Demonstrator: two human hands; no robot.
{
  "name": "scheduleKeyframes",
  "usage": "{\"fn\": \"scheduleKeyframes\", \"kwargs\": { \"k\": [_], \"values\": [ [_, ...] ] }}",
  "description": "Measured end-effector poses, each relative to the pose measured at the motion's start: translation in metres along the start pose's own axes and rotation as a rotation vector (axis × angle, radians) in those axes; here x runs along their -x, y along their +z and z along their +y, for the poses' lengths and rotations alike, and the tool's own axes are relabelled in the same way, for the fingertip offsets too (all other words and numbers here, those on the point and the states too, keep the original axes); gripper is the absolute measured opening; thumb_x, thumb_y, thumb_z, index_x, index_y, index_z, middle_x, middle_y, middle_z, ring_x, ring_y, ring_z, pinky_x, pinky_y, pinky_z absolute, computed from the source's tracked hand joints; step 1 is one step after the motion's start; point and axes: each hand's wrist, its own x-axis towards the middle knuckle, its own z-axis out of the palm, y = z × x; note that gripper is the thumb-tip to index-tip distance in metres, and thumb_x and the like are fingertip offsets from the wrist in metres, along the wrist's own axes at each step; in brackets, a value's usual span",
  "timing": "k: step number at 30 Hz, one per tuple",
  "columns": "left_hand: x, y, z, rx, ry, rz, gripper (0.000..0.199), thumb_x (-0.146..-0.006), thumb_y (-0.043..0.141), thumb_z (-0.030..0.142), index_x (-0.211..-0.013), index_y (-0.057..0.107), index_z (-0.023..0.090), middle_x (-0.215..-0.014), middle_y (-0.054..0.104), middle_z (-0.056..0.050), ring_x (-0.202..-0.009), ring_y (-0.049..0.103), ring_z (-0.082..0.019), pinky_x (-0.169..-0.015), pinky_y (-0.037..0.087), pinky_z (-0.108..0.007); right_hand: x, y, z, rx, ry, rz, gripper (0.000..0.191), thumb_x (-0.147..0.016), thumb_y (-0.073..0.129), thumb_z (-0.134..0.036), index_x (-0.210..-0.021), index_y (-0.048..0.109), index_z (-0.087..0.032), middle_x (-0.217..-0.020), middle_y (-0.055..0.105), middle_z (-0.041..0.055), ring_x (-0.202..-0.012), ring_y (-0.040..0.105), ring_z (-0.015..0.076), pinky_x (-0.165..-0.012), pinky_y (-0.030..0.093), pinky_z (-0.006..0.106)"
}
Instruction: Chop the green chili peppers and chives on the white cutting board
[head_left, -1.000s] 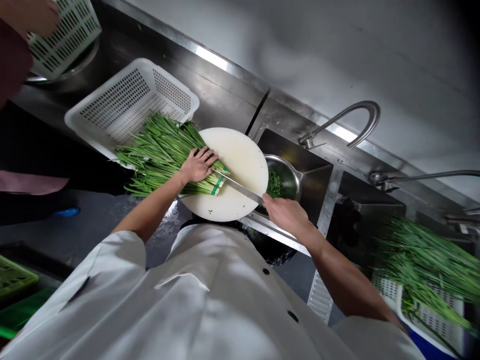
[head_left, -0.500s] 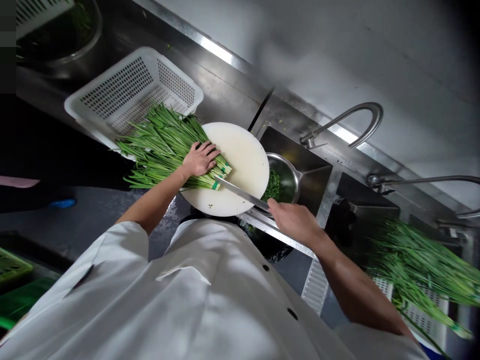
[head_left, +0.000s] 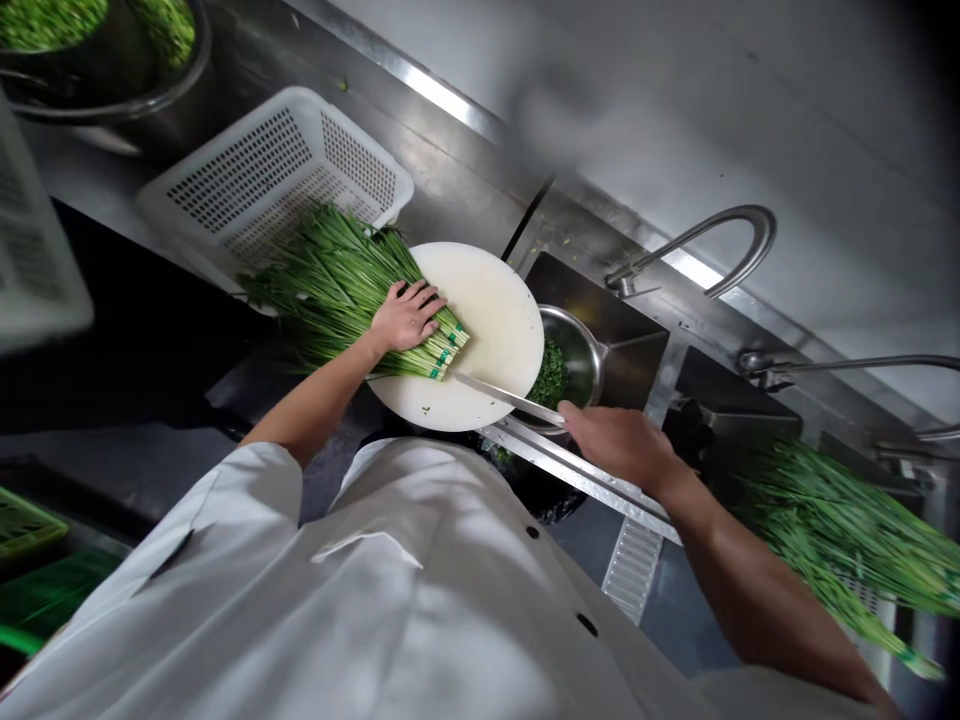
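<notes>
Bundles of long green stalks (head_left: 337, 290), bound with green bands near their pale ends, lie partly on a round white cutting board (head_left: 495, 310). My left hand (head_left: 409, 317) rests flat on them near the banded ends, fingers spread. In my right hand (head_left: 615, 440) is the handle of a long knife (head_left: 506, 397). Its blade lies over the lower right of the board, with the tip just short of the cut ends. Right of the board, chopped greens (head_left: 551, 372) sit in a steel bowl (head_left: 592, 350) in the sink.
A white perforated basket (head_left: 247, 165) stands behind the leafy ends. Another pale basket (head_left: 37, 240) is at the left edge, below a large steel bowl (head_left: 139, 105) with chopped greens. Curved faucets (head_left: 750, 230) rise at the right, above more green stalks (head_left: 855, 520).
My right hand has drawn the knife to the right, away from the stalk ends. At the left, the pale basket has moved down, uncovering chopped greens. My left hand stays on the stalks.
</notes>
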Motion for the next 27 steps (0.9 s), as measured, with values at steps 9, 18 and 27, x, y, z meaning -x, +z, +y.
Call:
{"fn": "scheduleKeyframes", "kwargs": {
  "k": [9, 18, 27],
  "values": [
    [0.001, -0.001, 0.005, 0.092, -0.002, -0.005, 0.060, -0.107, 0.028, 0.050, -0.153, 0.046, 0.017, -0.163, 0.042, -0.013, -0.153, 0.028, -0.037, -0.124, 0.011, -0.063, -0.091, 0.024, -0.023, -0.094, 0.340, 0.389, 0.047, -0.108, 0.029, -0.025, -0.152, 0.043, -0.015, -0.119, 0.063, 0.0195, -0.090, 0.064, 0.0224, -0.076, 0.042, 0.029],
    [0.004, 0.009, 0.007, 0.083, 0.004, 0.038, 0.059, -0.097, 0.044, 0.050, -0.150, 0.055, 0.026, -0.159, 0.049, -0.013, -0.150, 0.038, -0.037, -0.124, 0.020, -0.060, -0.212, 0.025, -0.096, -0.212, -0.082, 0.783, 0.042, -0.106, 0.036, -0.020, -0.135, 0.065, -0.013, -0.121, 0.060, 0.0188, -0.110, 0.052, 0.0270, -0.098, 0.040, 0.037],
    [0.007, 0.011, 0.016, -0.028, 0.012, 0.011, 0.060, -0.101, 0.039, 0.050, -0.153, 0.050, 0.022, -0.159, 0.049, -0.011, -0.149, 0.039, -0.032, -0.122, 0.024, -0.059, -0.226, 0.037, -0.111, -0.058, -0.206, 0.757, 0.040, -0.092, 0.043, -0.005, -0.114, 0.074, -0.017, -0.106, 0.067, 0.0151, -0.102, 0.062, 0.0270, -0.098, 0.047, 0.034]
  ]
}}
